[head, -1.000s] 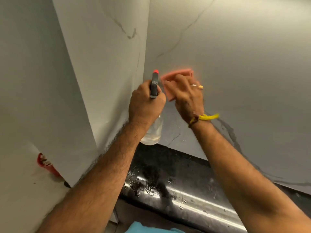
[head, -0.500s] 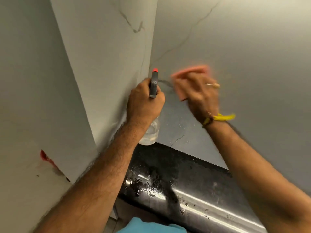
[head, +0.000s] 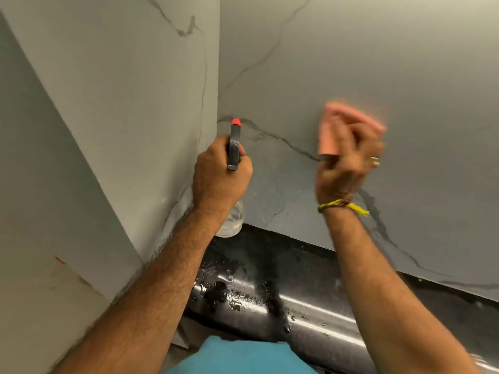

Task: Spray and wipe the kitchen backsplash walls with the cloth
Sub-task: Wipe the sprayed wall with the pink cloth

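Near wall corner: one clear plastic spray bottle (head: 231, 217), gripped by left hand (head: 220, 172).
Cloth: one soft pink cloth (head: 330, 136), blurred, clutched by right hand (head: 348, 160) against veined marble backsplash (head: 378, 63).
Tabletop: glossy black tabletop (head: 310, 300), wet.

I'm facing an inside corner where two pale grey marble-look walls meet: the left wall (head: 140, 109) and the back wall (head: 378, 58), both crossed by thin dark veins. Further left a plain off-white panel (head: 40, 184) stands nearer to me, with a small red mark (head: 60, 260) low on it. Below runs a glossy black countertop (head: 310, 287), wet with droplets near the corner, bright light streaks reflecting along its front edge; lighting soft, even.
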